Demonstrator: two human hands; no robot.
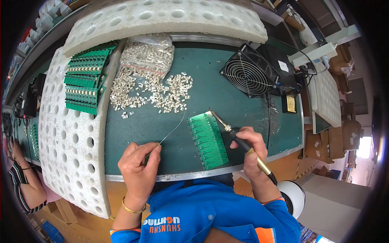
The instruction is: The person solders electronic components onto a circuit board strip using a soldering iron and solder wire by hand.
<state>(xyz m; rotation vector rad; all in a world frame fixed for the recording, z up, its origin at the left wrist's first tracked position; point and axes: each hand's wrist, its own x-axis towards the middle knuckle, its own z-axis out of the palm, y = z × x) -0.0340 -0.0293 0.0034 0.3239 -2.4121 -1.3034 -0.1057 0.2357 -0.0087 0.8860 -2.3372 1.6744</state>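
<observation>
My left hand pinches a thin strand of solder wire between thumb and fingertips. The wire curves up and away, its far end near a heap of small white connectors. In my right hand is a soldering iron, held like a pen with its tip pointing up and left. That tip is at the far edge of a green circuit board panel; whether it touches cannot be made out. The panel lies on the green work mat, between my two hands, with rows of pins along its left side.
A clear plastic bag of connectors lies behind the heap. Stacked green boards rest on a white foam tray at left; another foam slab spans the back. A black fan stands back right. A co-worker's arm shows far left.
</observation>
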